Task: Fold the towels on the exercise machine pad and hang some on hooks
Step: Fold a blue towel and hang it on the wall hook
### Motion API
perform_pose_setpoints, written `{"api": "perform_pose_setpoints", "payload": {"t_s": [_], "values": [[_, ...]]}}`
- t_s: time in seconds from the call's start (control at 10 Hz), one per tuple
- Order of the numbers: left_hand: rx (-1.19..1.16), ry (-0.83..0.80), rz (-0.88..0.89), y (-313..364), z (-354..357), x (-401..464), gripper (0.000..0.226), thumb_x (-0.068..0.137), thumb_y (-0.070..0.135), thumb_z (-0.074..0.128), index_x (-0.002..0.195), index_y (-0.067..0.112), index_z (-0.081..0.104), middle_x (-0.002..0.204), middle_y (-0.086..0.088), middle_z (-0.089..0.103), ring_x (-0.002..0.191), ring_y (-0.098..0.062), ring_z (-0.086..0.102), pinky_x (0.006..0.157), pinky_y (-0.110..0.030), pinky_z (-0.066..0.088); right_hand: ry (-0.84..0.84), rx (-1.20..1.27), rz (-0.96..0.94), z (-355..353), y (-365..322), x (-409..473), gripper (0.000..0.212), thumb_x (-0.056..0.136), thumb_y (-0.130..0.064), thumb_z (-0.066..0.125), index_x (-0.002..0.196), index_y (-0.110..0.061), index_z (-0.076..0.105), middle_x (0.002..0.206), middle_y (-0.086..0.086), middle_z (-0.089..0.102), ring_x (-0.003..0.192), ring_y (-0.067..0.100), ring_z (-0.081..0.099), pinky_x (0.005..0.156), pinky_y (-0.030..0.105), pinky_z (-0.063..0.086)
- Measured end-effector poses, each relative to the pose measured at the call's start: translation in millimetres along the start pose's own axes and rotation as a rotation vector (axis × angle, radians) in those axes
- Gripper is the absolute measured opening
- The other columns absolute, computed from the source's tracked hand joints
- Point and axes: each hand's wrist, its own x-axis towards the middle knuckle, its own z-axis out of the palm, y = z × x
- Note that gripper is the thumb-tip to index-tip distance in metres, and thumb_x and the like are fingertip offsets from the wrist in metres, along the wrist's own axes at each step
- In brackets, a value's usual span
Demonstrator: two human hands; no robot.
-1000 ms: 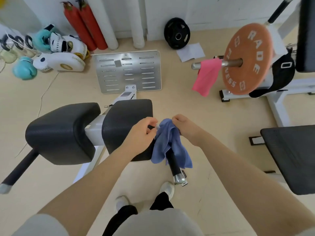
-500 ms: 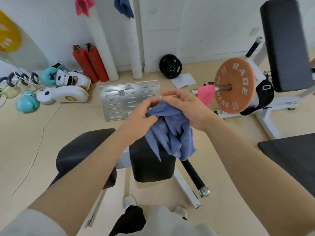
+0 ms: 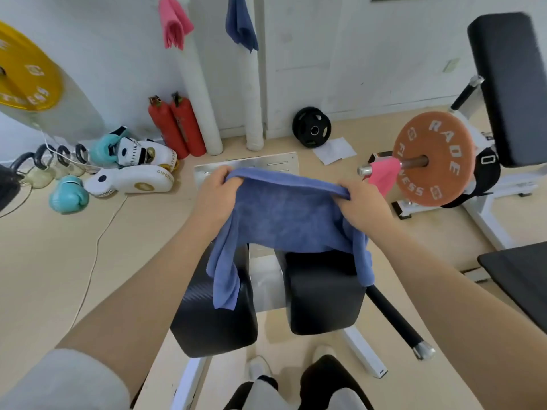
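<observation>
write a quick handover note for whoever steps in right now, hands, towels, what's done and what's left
Left hand: gripping the left top corner of the blue towel.
Right hand: gripping the right top corner.
The blue towel is stretched open in the air above the two black pads, unfolded, its lower corners dangling.
Done: a pink towel and a dark blue towel already hang on the wall.
Another pink towel is draped on the weight bar to the right.
Left: lay the blue towel on a pad and fold it, then probably deal with the pink one on the bar.

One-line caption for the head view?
Both hands, left and right, stretch a blue towel open above the black machine pads.
</observation>
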Motion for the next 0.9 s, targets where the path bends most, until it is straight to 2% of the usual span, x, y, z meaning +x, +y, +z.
{"api": "perform_pose_setpoints", "payload": {"t_s": [0.1, 0.2, 0.3, 0.4, 0.5, 0.6, 0.7, 0.8, 0.9], "values": [[0.083, 0.049, -0.210, -26, 3, 19, 0.021, 0.096, 0.014, 0.038, 0.080, 0.007, 0.051, 0.088, -0.014, 0.059, 0.085, -0.024, 0.055, 0.069, -0.017, 0.037, 0.007, -0.034, 0.135, 1, 16, 14, 0.022, 0.086, -0.008, 0.043, 0.065, -0.016, 0.044, 0.063, 0.004, 0.047, 0.066, 0.029, 0.049, 0.056, 0.032, 0.036], [-0.043, 0.042, -0.331, -30, 2, 27, 0.019, 0.097, 0.020, 0.039, 0.084, 0.016, 0.052, 0.093, -0.003, 0.058, 0.087, -0.018, 0.055, 0.078, -0.023, 0.041, -0.041, 0.268, 0.384, 2, 14, 33, 0.036, 0.096, -0.029, 0.039, 0.063, -0.015, 0.043, 0.062, 0.005, 0.046, 0.066, 0.027, 0.047, 0.059, 0.033, 0.035], [-0.304, 0.121, -0.377, -10, 4, 41, 0.025, 0.097, 0.024, 0.040, 0.075, 0.023, 0.053, 0.079, 0.005, 0.054, 0.077, -0.012, 0.052, 0.072, -0.026, 0.043, -0.060, 0.505, 0.448, -4, -4, 60, 0.036, 0.098, -0.034, 0.034, 0.075, -0.011, 0.049, 0.074, 0.006, 0.052, 0.079, 0.027, 0.051, 0.072, 0.037, 0.039], [-0.623, 0.120, -0.441, 22, 15, 55, 0.023, 0.098, 0.026, 0.039, 0.081, 0.018, 0.052, 0.083, -0.001, 0.057, 0.077, -0.017, 0.057, 0.069, -0.029, 0.048, -0.046, 0.715, 0.450, -22, -31, 81, 0.026, 0.099, -0.036, 0.028, 0.099, -0.019, 0.048, 0.090, 0.003, 0.053, 0.088, 0.023, 0.051, 0.078, 0.035, 0.039], [-0.796, 0.042, -0.492, 34, 28, 58, 0.030, 0.098, 0.036, 0.037, 0.085, 0.015, 0.054, 0.086, -0.004, 0.060, 0.077, -0.019, 0.060, 0.074, -0.034, 0.050, -0.064, 0.684, 0.306, -23, -40, 94, 0.020, 0.097, -0.036, 0.036, 0.101, -0.022, 0.049, 0.091, 0.002, 0.056, 0.085, 0.020, 0.055, 0.071, 0.030, 0.039], [-0.785, -0.052, -0.539, 29, 37, 58, 0.031, 0.097, 0.040, 0.037, 0.089, 0.015, 0.054, 0.090, -0.004, 0.060, 0.079, -0.020, 0.061, 0.076, -0.036, 0.051, -0.206, 0.556, 0.218, -13, -43, 90, 0.019, 0.087, -0.023, 0.059, 0.103, -0.016, 0.050, 0.097, 0.007, 0.060, 0.098, 0.026, 0.060, 0.077, 0.033, 0.047], [-0.782, -0.083, -0.500, 29, 40, 57, 0.032, 0.097, 0.039, 0.038, 0.104, 0.010, 0.052, 0.090, -0.003, 0.060, 0.080, -0.018, 0.061, 0.072, -0.033, 0.052, -0.328, 0.696, 0.100, -10, -53, 78, 0.052, 0.083, -0.018, 0.066, 0.126, -0.019, 0.037, 0.096, -0.006, 0.056, 0.091, 0.014, 0.060, 0.070, 0.020, 0.046], [-0.804, -0.100, -0.411, 33, 35, 53, 0.047, 0.098, 0.038, 0.036, 0.127, 0.004, 0.046, 0.096, -0.004, 0.060, 0.086, -0.016, 0.060, 0.080, -0.028, 0.051, -0.371, 0.641, -0.130, -5, -69, 65, 0.053, 0.082, -0.021, 0.068, 0.126, -0.028, 0.039, 0.097, -0.012, 0.054, 0.092, 0.003, 0.057, 0.080, 0.020, 0.048], [-0.710, -0.317, -0.321, 39, 29, 38, 0.055, 0.100, 0.040, 0.019, 0.113, -0.002, 0.053, 0.102, -0.013, 0.060, 0.095, -0.017, 0.059, 0.088, -0.024, 0.049, -0.294, 0.396, -0.244, 4, -86, 54, 0.024, 0.076, -0.035, 0.070, 0.093, -0.024, 0.057, 0.108, 0.002, 0.052, 0.102, 0.013, 0.050, 0.091, 0.026, 0.043]]}}
